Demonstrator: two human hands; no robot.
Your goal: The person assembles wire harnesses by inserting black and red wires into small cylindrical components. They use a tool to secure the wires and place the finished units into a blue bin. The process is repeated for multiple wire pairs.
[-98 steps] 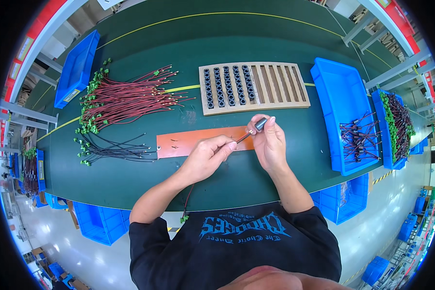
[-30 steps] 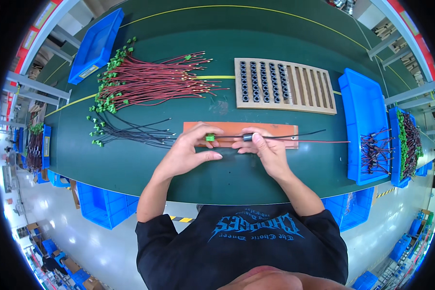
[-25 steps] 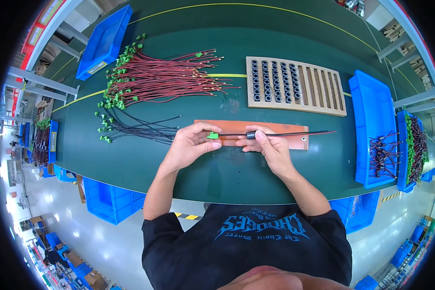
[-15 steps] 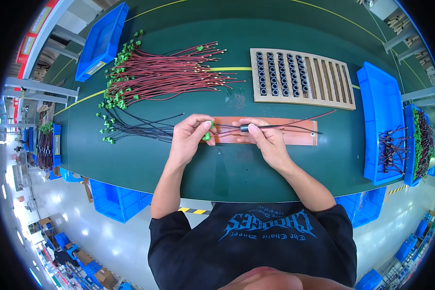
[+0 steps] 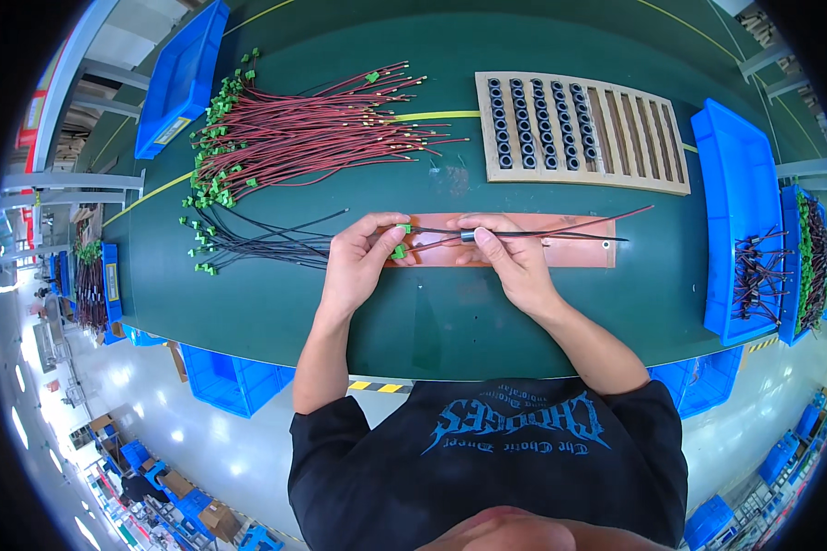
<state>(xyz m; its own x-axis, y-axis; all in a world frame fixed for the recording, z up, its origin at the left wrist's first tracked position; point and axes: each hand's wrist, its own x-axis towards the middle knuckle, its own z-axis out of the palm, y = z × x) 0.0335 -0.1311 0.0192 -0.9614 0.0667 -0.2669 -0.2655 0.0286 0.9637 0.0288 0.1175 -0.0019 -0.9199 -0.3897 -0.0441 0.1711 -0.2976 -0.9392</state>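
Observation:
My left hand (image 5: pixel 356 255) pinches two green connectors (image 5: pixel 399 251) between thumb and fingers. A black wire and a red wire (image 5: pixel 629 213) run from them to the right. Both pass through a short black cylinder (image 5: pixel 469 236), probably a ferrite ring. My right hand (image 5: pixel 516 268) is closed on this ring, its thumb pressed on the near side and its other fingers behind. The free wire ends stick out past the right hand, slightly fanned apart. Beneath both hands lies a flat copper-brown strip (image 5: pixel 579 255).
Red wires with green connectors (image 5: pixel 322 129) lie in a large bundle at left, black ones (image 5: pixel 266 241) nearer. A wooden rack (image 5: pixel 643 138) holds rows of black rings. Blue bins (image 5: pixel 740 165) stand at right, one holding wire assemblies (image 5: pixel 761 275). Another blue bin (image 5: pixel 179 78) is far left.
The whole view has shifted slightly. Both hands keep their grips, and the wire ends reach a little further right.

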